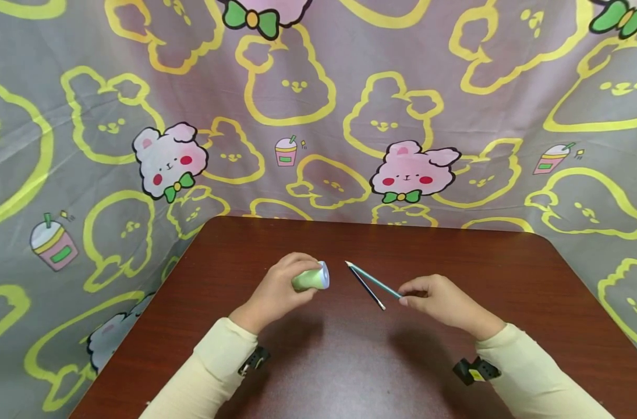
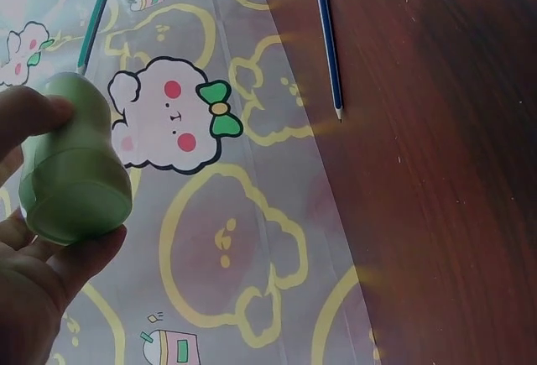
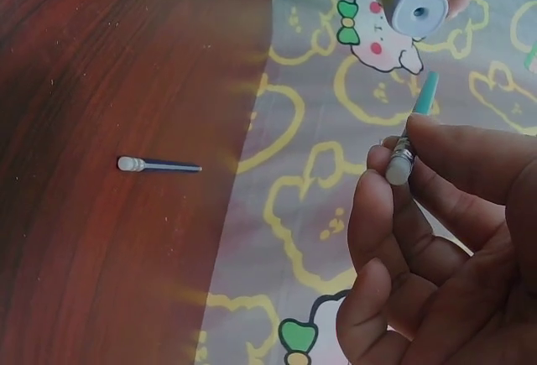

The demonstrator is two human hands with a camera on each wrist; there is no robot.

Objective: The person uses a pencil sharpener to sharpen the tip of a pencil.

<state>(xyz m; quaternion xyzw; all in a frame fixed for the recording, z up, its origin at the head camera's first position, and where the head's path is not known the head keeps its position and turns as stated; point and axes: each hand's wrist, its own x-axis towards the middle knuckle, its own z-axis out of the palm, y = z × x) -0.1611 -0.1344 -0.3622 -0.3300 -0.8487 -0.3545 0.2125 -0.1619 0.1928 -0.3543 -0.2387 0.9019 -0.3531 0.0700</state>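
Observation:
My left hand [image 1: 284,288] grips a small green pencil sharpener [image 1: 309,279] above the table. Its pale lilac end, with a round hole [image 3: 419,12] in the middle, faces right toward the other hand. Between thumb and fingers, my right hand [image 1: 439,302] pinches a teal pencil [image 1: 376,280] near its eraser end [image 3: 399,169]. The pencil's sharpened wooden tip [image 1: 348,263] points left toward the sharpener, with a gap between them in the head view. A dark blue pencil [image 1: 368,288] with a white eraser lies on the table between the hands.
The brown wooden table [image 1: 234,244] has rounded far corners. A grey curtain [image 1: 329,64] printed with yellow outlines and cartoon bunnies hangs behind it and along both sides. Dark wrist cameras [image 1: 254,361] are strapped over the cream sleeves [image 1: 538,372].

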